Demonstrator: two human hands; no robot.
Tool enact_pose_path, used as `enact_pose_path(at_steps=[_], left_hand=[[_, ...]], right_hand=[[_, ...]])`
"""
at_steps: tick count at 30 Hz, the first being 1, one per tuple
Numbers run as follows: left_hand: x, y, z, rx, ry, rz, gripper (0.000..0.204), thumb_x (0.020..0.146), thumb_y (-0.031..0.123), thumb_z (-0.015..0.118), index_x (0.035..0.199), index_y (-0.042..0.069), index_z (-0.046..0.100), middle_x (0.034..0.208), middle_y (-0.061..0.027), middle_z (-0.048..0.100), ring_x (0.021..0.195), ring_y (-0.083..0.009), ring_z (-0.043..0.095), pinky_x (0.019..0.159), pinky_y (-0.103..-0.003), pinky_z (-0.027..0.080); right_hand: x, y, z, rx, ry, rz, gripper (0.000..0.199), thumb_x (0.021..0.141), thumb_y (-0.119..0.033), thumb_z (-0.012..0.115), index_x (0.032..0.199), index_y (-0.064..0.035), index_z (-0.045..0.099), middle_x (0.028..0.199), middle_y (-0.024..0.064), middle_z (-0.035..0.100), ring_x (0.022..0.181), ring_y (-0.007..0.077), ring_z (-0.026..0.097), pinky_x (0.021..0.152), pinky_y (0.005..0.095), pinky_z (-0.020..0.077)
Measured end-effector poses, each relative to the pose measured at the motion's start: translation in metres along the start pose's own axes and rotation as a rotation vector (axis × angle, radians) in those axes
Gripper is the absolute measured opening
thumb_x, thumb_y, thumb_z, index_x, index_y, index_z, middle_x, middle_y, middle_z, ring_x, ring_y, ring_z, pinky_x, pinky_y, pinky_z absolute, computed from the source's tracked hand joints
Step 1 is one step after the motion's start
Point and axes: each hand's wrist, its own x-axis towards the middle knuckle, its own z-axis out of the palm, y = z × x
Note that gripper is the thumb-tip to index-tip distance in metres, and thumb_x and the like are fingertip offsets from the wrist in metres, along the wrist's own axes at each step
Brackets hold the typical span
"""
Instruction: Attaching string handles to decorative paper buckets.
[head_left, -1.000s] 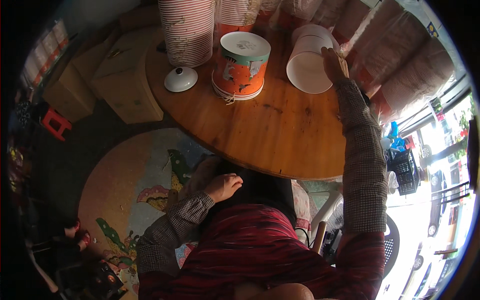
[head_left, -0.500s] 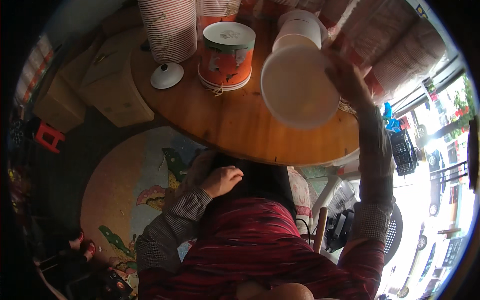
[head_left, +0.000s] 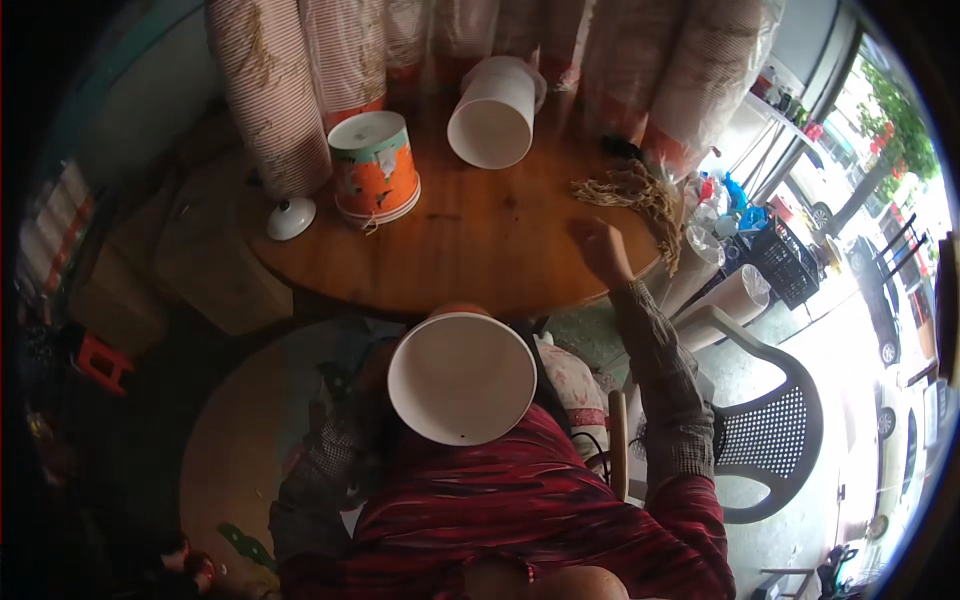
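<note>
Faces a round wooden bench (head_left: 480, 250), with a white tub (head_left: 460, 385) just in front of the bench's near edge, over the lap, wide mouth turned up toward the head and a trace of orange outer wall at its far rim. Has the right hand (head_left: 603, 250) above the bench's near right edge, fingers bent, close to a bundle of twine (head_left: 640, 205) on the bench's right side. Cannot tell from the blur how wide the right grip stands. Shows the left sleeve (head_left: 335, 440) in shadow, near and left of the bench, but hides the left hand; cannot tell that grip, nor what bears the white tub.

Carries, on the bench's left part, an orange tub (head_left: 378, 175) upside down, green band and pale base uppermost, with a white lid (head_left: 291, 220) at the bench's left edge. Keeps a second white tub (head_left: 490, 137) on its side toward the bench's far middle, mouth facing the near edge. Stacks striped tubs (head_left: 270, 100) high along the bench's far left and plastic-wrapped tubs (head_left: 700, 90) along the far right. Leaves a grey chair (head_left: 770, 430) and a black crate (head_left: 785, 262) right of the bench, a red stool (head_left: 103, 360) well to its left.
</note>
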Motion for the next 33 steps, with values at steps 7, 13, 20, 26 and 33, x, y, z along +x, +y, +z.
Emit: enact_pose_path(at_steps=[7, 13, 20, 26, 33], left_hand=[[-0.001, 0.04, 0.083, 0.473, 0.06, 0.372, 0.036, 0.098, 0.032, 0.046, 0.11, 0.003, 0.063, 0.101, -0.0138, 0.066, 0.092, -0.0195, 0.061, 0.087, -0.036, 0.046], [-0.063, 0.051, 0.128, 0.883, 0.13, 0.671, 0.033, 0.096, 0.028, 0.049, 0.114, 0.003, 0.061, 0.102, -0.0153, 0.065, 0.091, -0.0204, 0.061, 0.085, -0.037, 0.048], [-0.123, 0.082, 0.196, 1.344, 0.173, 1.078, 0.033, 0.094, 0.024, 0.053, 0.118, 0.002, 0.058, 0.104, -0.0171, 0.064, 0.09, -0.0215, 0.061, 0.082, -0.039, 0.049], [-0.109, 0.106, 0.254, 1.541, 0.219, 1.317, 0.034, 0.093, 0.021, 0.055, 0.12, 0.002, 0.057, 0.104, -0.0179, 0.063, 0.09, -0.0218, 0.062, 0.081, -0.039, 0.05], [-0.097, 0.085, 0.216, 1.332, 0.132, 1.125, 0.03, 0.094, 0.022, 0.052, 0.116, 0.002, 0.059, 0.101, -0.0163, 0.064, 0.088, -0.02, 0.061, 0.079, -0.038, 0.049]], right_hand=[[-0.023, 0.158, -0.076, -0.732, 0.286, 0.467, 0.033, 0.086, -0.033, 0.055, 0.113, -0.0154, 0.062, 0.119, 0.0131, 0.057, 0.115, 0.0348, 0.05, 0.094, 0.0449, 0.0415], [-0.025, 0.139, -0.029, -0.836, 0.109, 0.396, 0.038, 0.088, -0.034, 0.052, 0.122, -0.0175, 0.057, 0.134, 0.0077, 0.05, 0.127, 0.0304, 0.042, 0.105, 0.0506, 0.0268], [-0.032, 0.038, 0.039, -0.739, 0.085, 0.176, 0.033, 0.088, -0.035, 0.054, 0.111, -0.012, 0.056, 0.117, 0.0119, 0.054, 0.112, 0.0332, 0.05, 0.092, 0.0489, 0.0378], [-0.031, -0.057, 0.09, -0.515, -0.051, 0.062, 0.039, 0.084, -0.034, 0.058, 0.115, -0.0111, 0.055, 0.12, 0.0125, 0.053, 0.116, 0.0332, 0.046, 0.098, 0.0483, 0.0337], [-0.027, -0.055, 0.067, -0.078, 0.157, -0.069, 0.028, 0.079, -0.012, 0.063, 0.107, -0.0091, 0.063, 0.114, 0.0109, 0.06, 0.101, 0.0328, 0.055, 0.087, 0.0392, 0.0464]])
